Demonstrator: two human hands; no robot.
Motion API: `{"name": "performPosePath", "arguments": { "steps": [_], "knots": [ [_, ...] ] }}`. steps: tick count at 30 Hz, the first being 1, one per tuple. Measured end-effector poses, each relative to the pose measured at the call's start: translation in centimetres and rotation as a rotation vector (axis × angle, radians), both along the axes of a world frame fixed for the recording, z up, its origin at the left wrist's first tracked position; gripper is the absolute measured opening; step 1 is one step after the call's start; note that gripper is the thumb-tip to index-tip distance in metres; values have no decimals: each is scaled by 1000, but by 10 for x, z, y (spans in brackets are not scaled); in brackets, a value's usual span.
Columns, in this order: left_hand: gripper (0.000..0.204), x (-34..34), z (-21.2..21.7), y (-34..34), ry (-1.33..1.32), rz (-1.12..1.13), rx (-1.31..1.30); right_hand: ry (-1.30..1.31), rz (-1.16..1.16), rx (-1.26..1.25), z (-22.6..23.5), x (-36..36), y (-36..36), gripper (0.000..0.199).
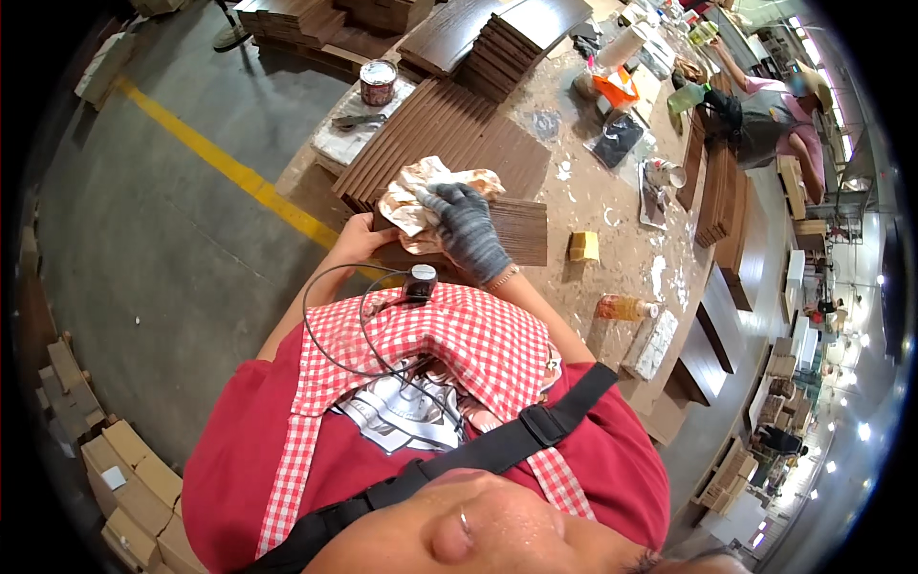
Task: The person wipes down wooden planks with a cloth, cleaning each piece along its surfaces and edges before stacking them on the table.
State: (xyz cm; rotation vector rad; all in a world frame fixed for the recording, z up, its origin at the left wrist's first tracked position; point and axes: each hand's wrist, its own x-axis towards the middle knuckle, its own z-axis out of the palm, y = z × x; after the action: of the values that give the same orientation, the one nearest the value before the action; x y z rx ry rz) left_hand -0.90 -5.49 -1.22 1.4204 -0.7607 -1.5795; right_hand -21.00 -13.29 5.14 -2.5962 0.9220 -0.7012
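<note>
Here, working from the left of the head view, I note the yellow floor line (229, 167) and cardboard boxes (134, 488) on the concrete, well apart from the bench. Next comes the left hand (359, 234), bare, at the near left edge of the dark wood board (521, 230); its fingers are closed on the board edge to steady it, as far as I can see, though the fingertips are hidden. Above it stands a paint can (379, 81) on a white block, just beside the stack of boards (440, 134) laid in a fan. The stained rag (421, 196) lies bunched on the top board, and the right hand (466, 230), in a grey glove, presses down on it with fingers curled over the cloth, gripping it. I judge the step in hand to be wiping the board surface with the rag. The next move calls for even pressure along the grain while the left hand keeps the board from sliding. Further right lie a small yellow block (583, 246) and an orange bottle (623, 307) on the splattered workbench (612, 191).
</note>
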Motion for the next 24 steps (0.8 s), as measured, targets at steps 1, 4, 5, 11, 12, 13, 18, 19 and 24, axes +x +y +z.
{"name": "performPosePath", "arguments": {
  "steps": [1, 4, 5, 11, 12, 13, 18, 19, 24],
  "knots": [
    [21, -3, 1, -2, -32, 45, -38, -6, 11, 1, 0, 6, -2, 38],
    [21, -7, -5, 1, -33, 92, -1, -67, -35, 6, 1, 28, -6, 25],
    [21, -9, -9, 2, -4, 151, -14, -69, -52, 28, 4, 29, -7, 22],
    [30, -11, 2, 9, -44, 127, -144, -77, -218, -24, -2, 2, -8, 20],
    [30, -13, 7, 8, 18, 129, -137, -108, -252, -20, -3, -4, -10, 19],
    [30, -14, 11, 8, 79, 133, -131, -87, -291, -18, -4, -12, -11, 20],
    [31, -13, 5, 8, 42, 155, -114, 148, -448, -19, -9, -50, -28, 22],
    [33, -13, 8, 8, 12, 148, -109, 245, -504, 8, -10, -61, -41, 23],
    [57, 12, 1, 2, -8, -59, 107, -110, -434, -207, -25, -123, -77, 23]
  ]
}}
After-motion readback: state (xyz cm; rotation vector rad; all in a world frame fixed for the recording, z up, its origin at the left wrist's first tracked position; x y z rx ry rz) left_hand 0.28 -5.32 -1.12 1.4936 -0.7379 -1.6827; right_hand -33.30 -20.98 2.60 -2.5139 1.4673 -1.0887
